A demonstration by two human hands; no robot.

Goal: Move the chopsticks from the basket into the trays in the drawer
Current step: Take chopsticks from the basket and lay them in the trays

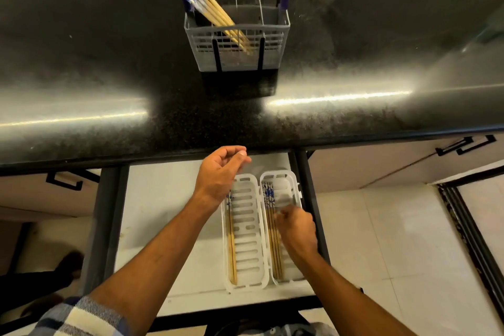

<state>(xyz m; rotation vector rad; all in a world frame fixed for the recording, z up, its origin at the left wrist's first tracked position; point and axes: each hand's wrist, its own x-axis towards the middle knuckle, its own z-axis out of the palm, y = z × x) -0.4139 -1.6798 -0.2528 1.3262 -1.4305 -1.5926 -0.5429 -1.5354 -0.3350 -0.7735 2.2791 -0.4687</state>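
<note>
chopsticks [273,237] in right tray under curled right hand [297,229]; left hand [219,172] loosely curled, empty

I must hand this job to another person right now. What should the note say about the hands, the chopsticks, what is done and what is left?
Left hand: above the left tray's far end, fingers loosely curled, holds nothing.
Right hand: low over the right tray, at the chopsticks there; blurred, so its grip cannot be told.
Done: some chopsticks lie lengthwise in the left tray and a few more in the right one, both in the open drawer.
Left: a bundle of chopsticks leans in the basket on the counter; move them to the trays.
</note>
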